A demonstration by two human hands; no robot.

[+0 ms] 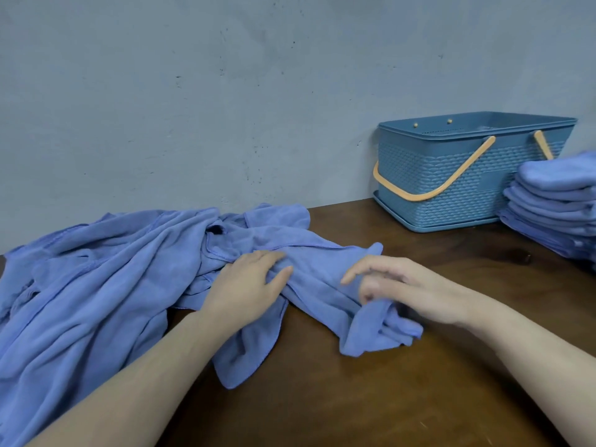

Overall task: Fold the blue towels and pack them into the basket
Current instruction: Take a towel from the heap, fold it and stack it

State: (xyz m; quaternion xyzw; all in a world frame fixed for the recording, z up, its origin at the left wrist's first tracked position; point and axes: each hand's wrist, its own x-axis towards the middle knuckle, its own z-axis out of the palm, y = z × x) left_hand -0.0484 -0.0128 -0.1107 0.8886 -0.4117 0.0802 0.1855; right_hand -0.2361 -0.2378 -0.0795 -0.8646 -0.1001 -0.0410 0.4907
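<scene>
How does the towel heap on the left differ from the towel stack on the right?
The heap is loose and crumpled, spread wide over the table; the stack is folded into neat layers. Both hands touch a towel from the heap; nothing touches the stack. The stack sits beside the basket; the heap lies apart from it. Both are the same blue cloth.

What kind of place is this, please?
Probably a plain workroom or laundry-sorting spot, not a lived-in home: a bare, stained grey wall, a dark wooden table, and many identical folded towels stacked beside a blue basket.
</scene>
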